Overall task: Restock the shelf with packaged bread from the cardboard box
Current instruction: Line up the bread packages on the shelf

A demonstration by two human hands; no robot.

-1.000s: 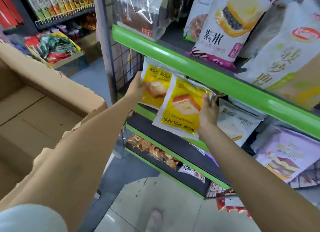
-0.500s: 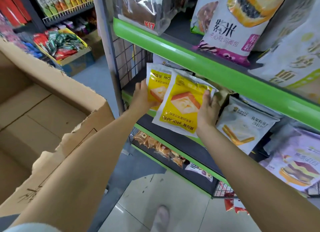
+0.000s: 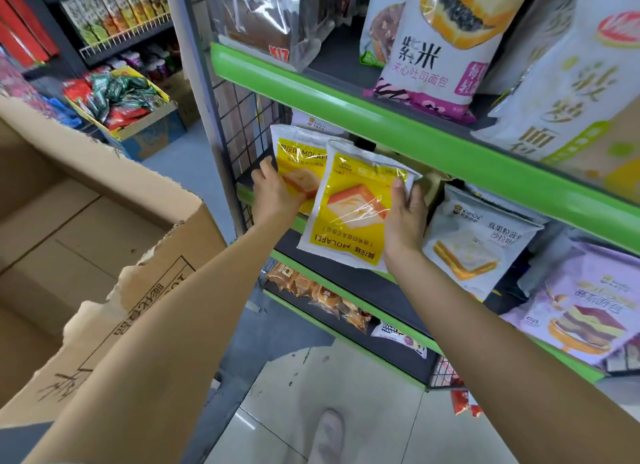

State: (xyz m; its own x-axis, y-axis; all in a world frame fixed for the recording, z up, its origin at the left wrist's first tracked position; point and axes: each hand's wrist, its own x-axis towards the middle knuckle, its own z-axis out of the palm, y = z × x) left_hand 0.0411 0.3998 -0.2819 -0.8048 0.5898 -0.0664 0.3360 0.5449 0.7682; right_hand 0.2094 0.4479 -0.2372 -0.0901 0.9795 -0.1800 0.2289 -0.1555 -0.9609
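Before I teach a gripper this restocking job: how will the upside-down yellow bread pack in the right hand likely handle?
The yellow bread pack is probably light: the right hand holds it by one edge. Its glossy, wrinkled film looks slippery and floppy. The soft slice pictured suggests it crushes easily, so grip gently.

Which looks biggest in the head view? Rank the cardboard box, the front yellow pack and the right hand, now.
1. cardboard box, largest, though nearest the camera.
2. front yellow pack.
3. right hand, smallest.
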